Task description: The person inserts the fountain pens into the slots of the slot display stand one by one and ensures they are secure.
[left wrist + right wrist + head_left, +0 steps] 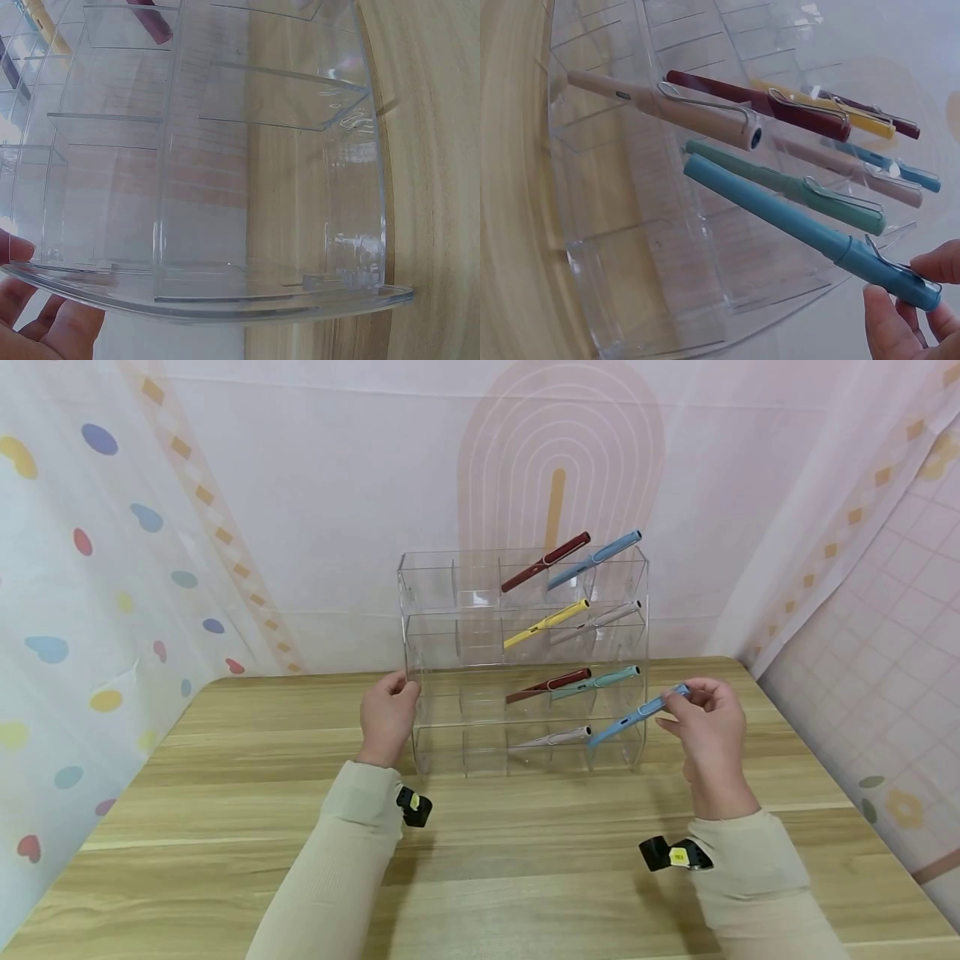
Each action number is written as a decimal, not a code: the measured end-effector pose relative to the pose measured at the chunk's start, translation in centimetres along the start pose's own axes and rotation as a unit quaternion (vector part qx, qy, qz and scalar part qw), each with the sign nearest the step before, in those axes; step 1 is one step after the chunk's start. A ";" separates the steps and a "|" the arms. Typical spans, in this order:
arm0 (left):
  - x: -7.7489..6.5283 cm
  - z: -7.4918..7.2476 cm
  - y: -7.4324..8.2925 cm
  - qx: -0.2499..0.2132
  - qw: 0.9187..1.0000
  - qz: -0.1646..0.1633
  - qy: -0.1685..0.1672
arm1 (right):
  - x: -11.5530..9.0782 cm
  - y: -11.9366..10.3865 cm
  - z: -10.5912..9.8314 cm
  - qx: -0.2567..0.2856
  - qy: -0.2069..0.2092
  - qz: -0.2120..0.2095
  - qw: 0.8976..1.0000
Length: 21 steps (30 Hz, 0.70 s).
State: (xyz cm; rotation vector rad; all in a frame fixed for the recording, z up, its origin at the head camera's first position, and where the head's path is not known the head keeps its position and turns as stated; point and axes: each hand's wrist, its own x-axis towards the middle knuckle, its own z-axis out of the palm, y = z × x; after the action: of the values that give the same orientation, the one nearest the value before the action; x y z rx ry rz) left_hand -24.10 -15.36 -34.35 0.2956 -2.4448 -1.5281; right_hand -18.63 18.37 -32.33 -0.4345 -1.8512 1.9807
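A clear acrylic pen rack (480, 685) with several tiers of compartments stands upright on the table. My left hand (387, 714) holds its left side edge; in the left wrist view the fingers (71, 326) and thumb lie on either side of the clear side wall. My right hand (708, 727) pinches a blue pen (630, 723) by its cap end, at the rack's right side. This pen slants down to the left, its lower end over the bottom tier's right part. Beside it, a pale pink pen (697, 120) and a mint green pen (780, 180) rest in the rack.
Higher in the rack lean dark red pens (546, 562), a yellow pen (546, 624), another blue pen (595, 560) and a second pale pen (600, 621). The wooden table (525, 877) extends in front. A patterned curtain (337, 485) hangs close behind the rack.
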 end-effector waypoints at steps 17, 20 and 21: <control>-0.1 0.0 0.1 -0.005 1.000 0.003 0.004 | -0.4 2.7 2.1 0.052 0.013 0.004 0.999; -0.2 0.1 0.1 -0.007 1.000 0.003 0.004 | -0.7 3.2 2.5 0.049 0.012 0.001 0.999; -0.2 0.0 0.1 -0.007 1.000 0.002 0.004 | -0.7 3.3 2.6 0.051 0.011 0.002 0.999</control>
State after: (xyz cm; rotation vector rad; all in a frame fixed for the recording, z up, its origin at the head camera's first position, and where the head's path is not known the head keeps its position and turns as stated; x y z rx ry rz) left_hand -23.98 -15.23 -34.25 0.2926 -2.4270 -1.5384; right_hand -19.52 15.57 -35.47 -0.4270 -1.7286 2.0542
